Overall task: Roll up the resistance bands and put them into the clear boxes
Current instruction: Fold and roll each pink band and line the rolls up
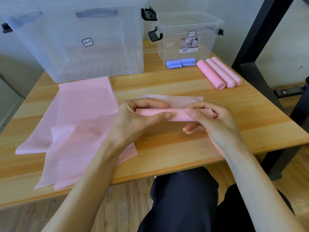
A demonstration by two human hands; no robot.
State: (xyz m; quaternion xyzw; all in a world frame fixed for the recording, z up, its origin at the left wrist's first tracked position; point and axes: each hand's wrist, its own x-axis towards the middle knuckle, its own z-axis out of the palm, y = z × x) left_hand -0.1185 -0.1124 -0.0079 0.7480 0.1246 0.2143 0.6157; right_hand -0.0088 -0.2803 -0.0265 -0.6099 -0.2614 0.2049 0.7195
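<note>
A pink resistance band roll [179, 115] is held just above the table's middle. My left hand [138, 118] grips its left end and my right hand [212, 119] pinches its right end. A loose flap of the same band [175, 101] lies flat behind the roll. Flat pink bands [80, 114] are spread over the left of the table, some overlapping. Three rolled pink bands [219, 74] lie side by side at the back right. Rolled blue bands [181, 63] sit in front of the small clear box [189, 37]. A large clear box [78, 39] stands at the back left.
The wooden table [167, 144] has a front edge close to my lap. A black metal frame post [260, 30] rises at the right side. Both boxes have black latches and stand without lids.
</note>
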